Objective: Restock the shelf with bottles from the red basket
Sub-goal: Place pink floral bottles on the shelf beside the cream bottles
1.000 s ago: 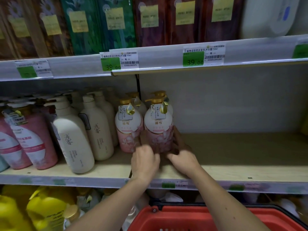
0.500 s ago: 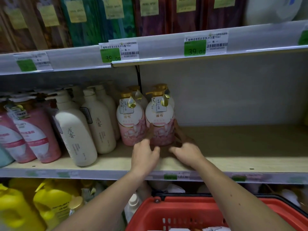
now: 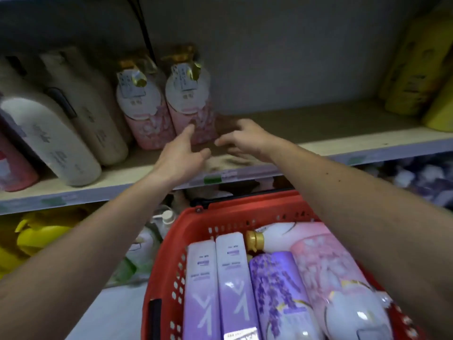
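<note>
Bottles (image 3: pixel 245 285) lie packed in the red basket (image 3: pixel 196 217) below the shelf (image 3: pixel 343 133). Two pink bottles (image 3: pixel 190 99) stand upright on the shelf. Both hands reach toward the right one: the left hand (image 3: pixel 182 155) is released, fingertips at its base; the right hand (image 3: pixel 245 138) is released just beside it, holding nothing.

Dim, cool light. The whole frame is smeared by motion blur, worst on the shelf (image 3: pixel 343 133) bottles at left. Wide-angle bending curves the edges. Shiny highlights glare on the basket (image 3: pixel 169 244) bottles at lower centre.
</note>
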